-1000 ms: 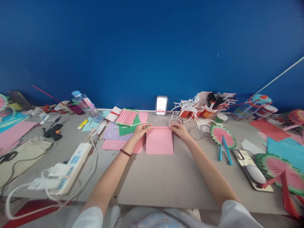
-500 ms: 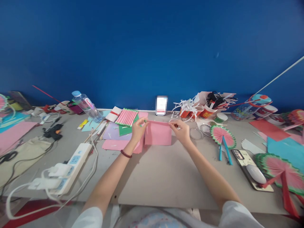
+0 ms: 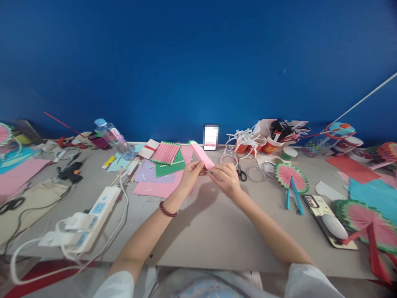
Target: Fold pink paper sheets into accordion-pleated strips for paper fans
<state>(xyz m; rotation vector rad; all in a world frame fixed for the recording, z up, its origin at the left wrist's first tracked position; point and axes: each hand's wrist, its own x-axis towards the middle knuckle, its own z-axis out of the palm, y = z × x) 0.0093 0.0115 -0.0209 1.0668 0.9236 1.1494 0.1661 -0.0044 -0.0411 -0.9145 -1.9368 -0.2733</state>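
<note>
Pink paper (image 3: 202, 154) hovers above table (image 3: 198, 236) against blue wall (image 3: 198, 70)

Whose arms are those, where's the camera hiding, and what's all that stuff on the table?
No robot here! Those arms belong to a person working bare-handed. The camera is worn on that person's head, looking forward and down, so you see roughly what they see.

The left hand, with a beaded bracelet on its wrist, and the right hand together hold a strip of pink paper above the table.

Left of the hands are a pleated pink-and-green paper, a plastic bottle and a power strip. To the right are scissors and a round paper fan.
</note>
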